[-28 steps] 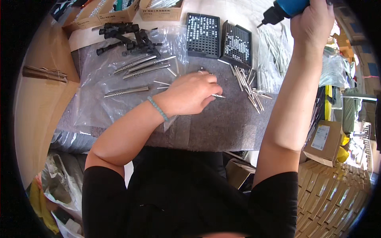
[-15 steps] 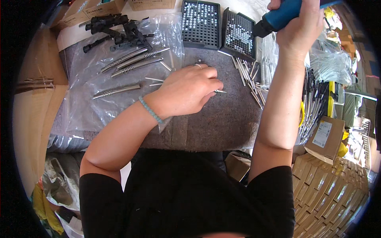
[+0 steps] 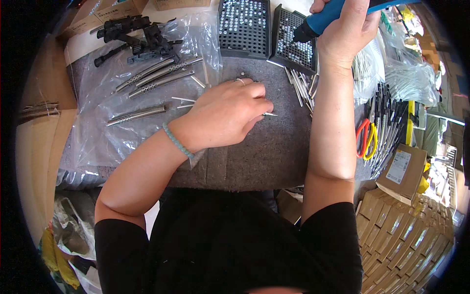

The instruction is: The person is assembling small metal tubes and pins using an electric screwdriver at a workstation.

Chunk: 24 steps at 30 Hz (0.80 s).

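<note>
One blue screwdriver (image 3: 325, 18) gripped in right hand (image 3: 342, 44), nose over black tray (image 3: 293, 64); left hand (image 3: 230, 110) pinches metal pin (image 3: 270, 114), tip poking rightward.

"What does the person wear on top?"

"A black shirt (image 3: 225, 240) with short sleeves. The left sleeve (image 3: 121, 245) and the right sleeve (image 3: 335, 228) both end just above the elbow, in the same plain black cloth."

"Any markings on it?"

"One tiny pale fleck (image 3: 165, 261) low on the front, too small to make out."

"And the jewellery?"

"A bracelet (image 3: 176, 141) of small grey-green beads circles the left wrist (image 3: 185, 131), and the left hand (image 3: 220, 113) has a thin silvery ring (image 3: 241, 82) on one finger."

"The right forearm (image 3: 332, 117)?"

"Bare."
</note>
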Motion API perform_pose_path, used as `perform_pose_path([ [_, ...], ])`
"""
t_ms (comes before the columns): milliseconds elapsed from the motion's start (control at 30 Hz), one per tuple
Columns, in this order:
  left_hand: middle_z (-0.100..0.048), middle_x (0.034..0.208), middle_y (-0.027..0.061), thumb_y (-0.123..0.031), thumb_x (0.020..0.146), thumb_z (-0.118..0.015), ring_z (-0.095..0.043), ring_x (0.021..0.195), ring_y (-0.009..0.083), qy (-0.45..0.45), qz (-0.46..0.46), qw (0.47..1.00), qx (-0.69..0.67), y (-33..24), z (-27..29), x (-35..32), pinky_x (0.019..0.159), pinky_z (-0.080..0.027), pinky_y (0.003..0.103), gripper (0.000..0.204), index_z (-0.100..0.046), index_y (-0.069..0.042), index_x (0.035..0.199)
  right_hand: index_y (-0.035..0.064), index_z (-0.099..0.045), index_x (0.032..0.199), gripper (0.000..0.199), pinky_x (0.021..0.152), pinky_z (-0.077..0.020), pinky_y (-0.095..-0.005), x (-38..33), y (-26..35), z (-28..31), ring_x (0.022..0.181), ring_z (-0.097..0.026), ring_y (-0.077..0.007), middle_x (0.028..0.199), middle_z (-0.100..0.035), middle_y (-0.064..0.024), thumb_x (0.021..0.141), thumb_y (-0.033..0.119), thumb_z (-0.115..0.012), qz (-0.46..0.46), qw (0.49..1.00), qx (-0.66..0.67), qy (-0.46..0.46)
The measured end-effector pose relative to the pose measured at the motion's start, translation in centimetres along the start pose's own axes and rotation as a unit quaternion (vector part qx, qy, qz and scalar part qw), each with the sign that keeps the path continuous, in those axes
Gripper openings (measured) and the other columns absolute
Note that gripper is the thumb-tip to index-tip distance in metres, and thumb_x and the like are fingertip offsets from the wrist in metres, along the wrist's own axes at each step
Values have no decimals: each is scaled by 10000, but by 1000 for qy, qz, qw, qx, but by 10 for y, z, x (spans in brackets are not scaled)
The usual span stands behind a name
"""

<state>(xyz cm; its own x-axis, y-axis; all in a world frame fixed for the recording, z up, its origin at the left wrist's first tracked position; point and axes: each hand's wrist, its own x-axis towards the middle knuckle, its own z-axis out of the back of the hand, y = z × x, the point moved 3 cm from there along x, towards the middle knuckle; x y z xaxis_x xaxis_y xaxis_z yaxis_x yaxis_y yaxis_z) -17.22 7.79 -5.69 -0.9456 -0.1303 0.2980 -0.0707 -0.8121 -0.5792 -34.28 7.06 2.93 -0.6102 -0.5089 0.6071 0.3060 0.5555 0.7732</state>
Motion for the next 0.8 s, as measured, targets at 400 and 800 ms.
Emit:
perform_pose_path([
  [400, -537, 862, 66, -88, 749, -632, -545, 839, 252, 5, 1, 1000, 1, -2, -2, -2, 706, -464, 355, 166, -611, -77, 913, 66, -463, 861, 292, 432, -381, -223, -5, -3, 4, 468, -466, -114, 623, -482, -31, 867, 337, -573, -16, 999, -18, -26],
  [800, -551, 854, 58, -85, 730, -643, -542, 863, 249, -39, 18, 999, 28, 8, -3, 1, 744, -431, 369, 158, -627, -89, 887, 59, -525, 1073, 757, 538, -408, -321, -53, 40, 28, 621, -527, -191, 801, -555, -102, 769, 741, -401, -29, 971, 142, 192],
])
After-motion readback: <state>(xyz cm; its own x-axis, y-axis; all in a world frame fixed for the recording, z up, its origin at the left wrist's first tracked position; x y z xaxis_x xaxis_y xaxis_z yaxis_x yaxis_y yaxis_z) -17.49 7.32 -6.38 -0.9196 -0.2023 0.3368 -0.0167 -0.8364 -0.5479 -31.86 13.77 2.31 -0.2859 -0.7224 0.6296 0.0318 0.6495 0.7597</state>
